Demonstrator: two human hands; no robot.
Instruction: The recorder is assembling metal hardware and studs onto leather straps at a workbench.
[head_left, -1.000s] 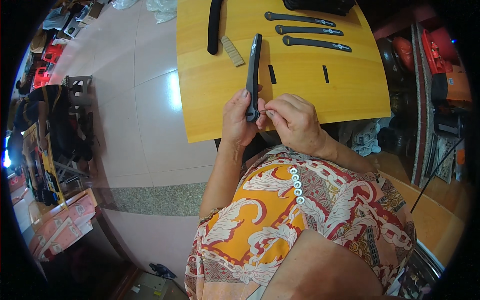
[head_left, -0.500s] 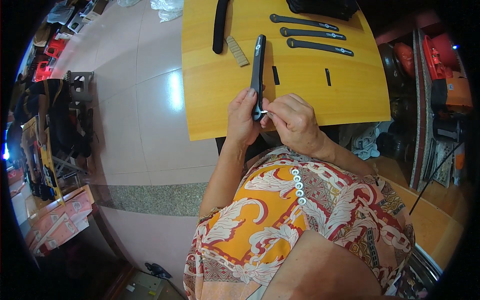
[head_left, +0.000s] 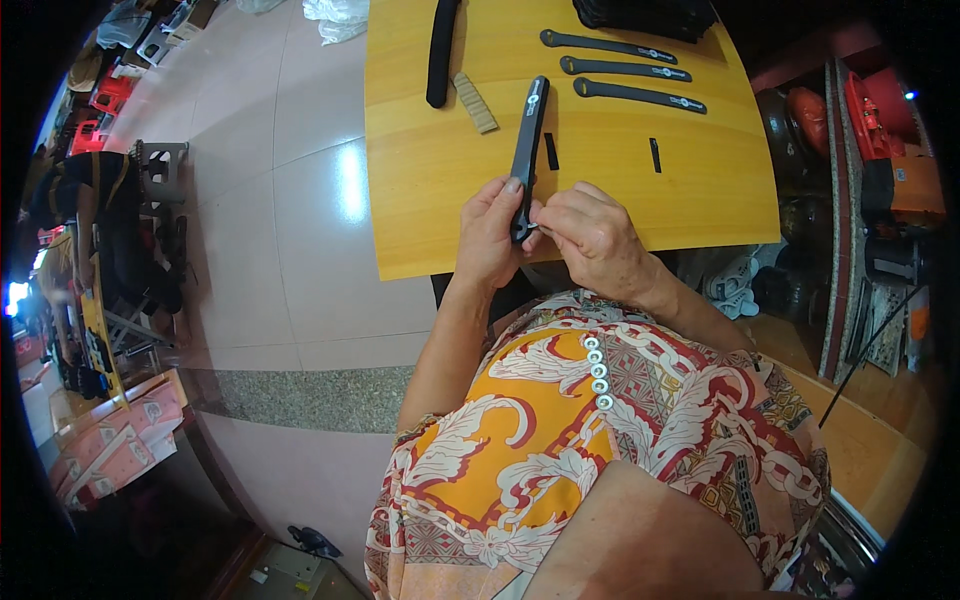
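Note:
My left hand is closed round the lower part of a black strap, thumb on top. White print shows on the strap, and its far end points away over the table. At its near end my right hand has thumb and forefinger pinched against the edge. Something small and pale shows at those fingertips, too small to name. Two short black strips, one beside the held strap and another farther right, lie on the yellow table.
Three similar straps lie in a row at the far right, below a black pile. At the far left are a long black strip and a ridged tan strip. A person sits off to the left.
The held strap has tilted, its far end swinging right and slightly nearer. Less of the pale bit shows at my right fingertips. Both hands stay in nearly the same place.

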